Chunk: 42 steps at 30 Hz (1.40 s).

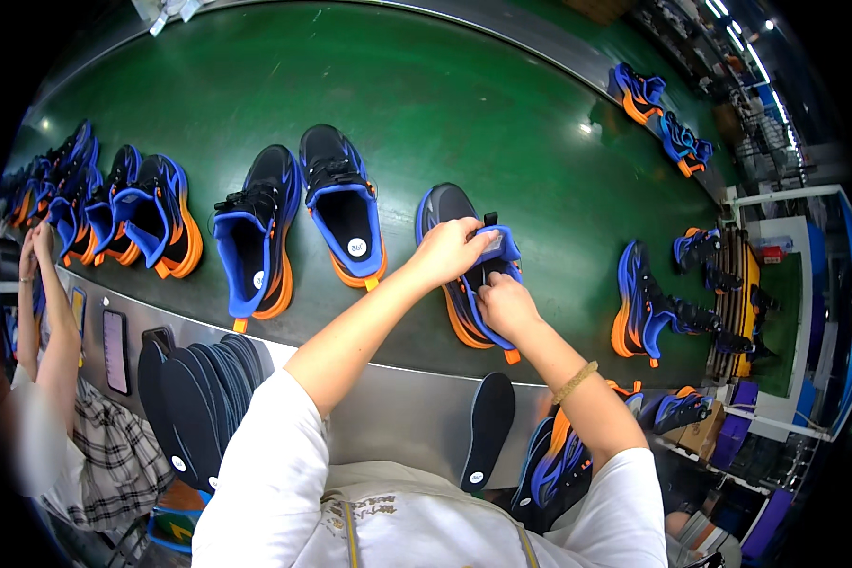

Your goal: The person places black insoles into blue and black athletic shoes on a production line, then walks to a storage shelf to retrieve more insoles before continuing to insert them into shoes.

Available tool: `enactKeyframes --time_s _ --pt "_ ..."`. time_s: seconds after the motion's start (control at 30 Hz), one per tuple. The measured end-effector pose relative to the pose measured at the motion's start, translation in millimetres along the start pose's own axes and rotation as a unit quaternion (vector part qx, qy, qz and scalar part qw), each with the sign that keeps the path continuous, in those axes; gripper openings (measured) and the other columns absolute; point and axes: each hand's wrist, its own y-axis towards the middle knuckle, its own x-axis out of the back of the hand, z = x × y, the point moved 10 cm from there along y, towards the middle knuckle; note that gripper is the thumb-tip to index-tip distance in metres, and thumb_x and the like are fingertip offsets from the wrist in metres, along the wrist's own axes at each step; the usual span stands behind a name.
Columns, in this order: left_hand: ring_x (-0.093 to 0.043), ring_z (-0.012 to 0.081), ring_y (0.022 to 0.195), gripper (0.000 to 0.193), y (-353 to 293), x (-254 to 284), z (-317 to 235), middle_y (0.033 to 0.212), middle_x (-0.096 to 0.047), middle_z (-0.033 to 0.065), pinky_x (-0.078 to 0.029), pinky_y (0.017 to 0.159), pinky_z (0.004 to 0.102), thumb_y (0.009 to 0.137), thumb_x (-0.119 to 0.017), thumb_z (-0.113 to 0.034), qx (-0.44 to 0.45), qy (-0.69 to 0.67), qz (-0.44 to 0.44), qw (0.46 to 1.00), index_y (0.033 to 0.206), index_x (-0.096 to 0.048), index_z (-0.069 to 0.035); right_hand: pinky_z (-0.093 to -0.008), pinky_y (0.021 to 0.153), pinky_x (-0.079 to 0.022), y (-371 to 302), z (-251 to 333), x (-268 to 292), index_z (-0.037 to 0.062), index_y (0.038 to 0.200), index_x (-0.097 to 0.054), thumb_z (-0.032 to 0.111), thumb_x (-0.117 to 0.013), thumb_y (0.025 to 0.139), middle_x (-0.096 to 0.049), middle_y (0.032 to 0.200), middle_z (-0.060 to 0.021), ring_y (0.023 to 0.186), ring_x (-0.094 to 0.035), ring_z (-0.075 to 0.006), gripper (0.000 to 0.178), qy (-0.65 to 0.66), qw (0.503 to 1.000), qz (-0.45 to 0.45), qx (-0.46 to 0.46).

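Observation:
A black, blue and orange sneaker (435, 205) stands on the green work surface (540, 142) in front of me, toe pointing away. My left hand (452, 251) is closed on its tongue, pulling it up at the shoe's opening. My right hand (508, 305) is closed with its fingertips in the opening near the heel; whatever those fingers hold is hidden. Two matching sneakers, one (265, 204) and another (336, 180), stand to the left, with round white stickers on their insoles. A single dark insole (488, 426) lies at the near edge between my forearms.
A stack of dark insoles (204, 388) rests by my left arm, near a phone (115, 350). More sneakers (156, 213) line the left, where a co-worker's hands (38, 248) reach in. Other sneakers (639, 298) stand at right, beside a rack (743, 284).

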Motion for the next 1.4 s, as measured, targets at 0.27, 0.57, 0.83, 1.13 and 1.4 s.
enactKeyframes --time_s 0.27,0.57,0.83,1.13,1.4 --pt "-0.056 0.0134 0.072 0.034 -2.3 -8.5 10.8 0.078 -0.063 0.0110 -0.046 0.067 0.0287 0.087 -0.053 -0.027 0.013 -0.012 0.044 0.999 0.097 -0.059 0.005 -0.0375 0.068 -0.047 -10.4 9.5 -2.2 0.0032 0.074 -0.057 0.012 -0.051 0.076 -0.054 0.077 -0.0119 0.077 -0.055 -0.0264 0.011 0.005 0.994 -0.041 0.097" --pt "-0.055 0.0115 0.072 0.033 -1.6 -9.8 19.1 0.078 -0.062 0.0087 -0.045 0.066 0.0270 0.087 -0.054 -0.027 0.001 -0.028 0.037 0.999 0.097 -0.059 0.004 -0.0348 0.082 -0.038 -1.1 6.8 -38.9 0.0097 0.094 -0.064 0.023 -0.042 0.084 -0.053 0.103 -0.0119 0.100 -0.048 -0.0248 0.027 -0.147 0.970 0.182 0.067" --pt "-0.054 0.0108 0.070 0.028 -2.0 -16.4 26.0 0.087 -0.059 0.0086 -0.045 0.064 0.0252 0.086 -0.056 -0.022 0.033 -0.063 0.024 0.997 0.102 -0.055 0.001 -0.0327 0.085 -0.035 3.8 -3.8 -80.6 0.0116 0.094 -0.066 0.020 -0.043 0.083 -0.060 0.099 -0.0048 0.098 -0.051 -0.0197 0.027 -0.266 0.910 0.305 0.085" --pt "-0.055 0.0372 0.085 0.027 -17.9 -10.5 -25.4 0.109 -0.044 0.0184 -0.048 0.072 0.0395 0.081 -0.055 -0.006 -0.212 0.188 -0.080 0.956 0.107 -0.048 0.001 -0.0390 0.105 -0.019 -42.3 19.1 -18.4 0.0003 0.090 -0.062 0.027 -0.036 0.083 -0.062 0.088 -0.0139 0.095 -0.056 -0.0228 0.038 -0.019 0.933 0.342 0.112" --pt "-0.054 0.0295 0.088 0.039 -45.7 -19.7 -36.9 0.120 -0.046 0.0171 -0.046 0.079 0.0357 0.077 -0.052 -0.006 -0.321 0.285 -0.045 0.902 0.114 -0.049 0.003 -0.0447 0.090 -0.035 -85.3 -1.3 38.1 0.0046 0.073 -0.056 0.012 -0.066 0.068 -0.053 0.096 -0.0125 0.097 -0.051 -0.0302 0.014 0.124 0.965 -0.229 0.027"
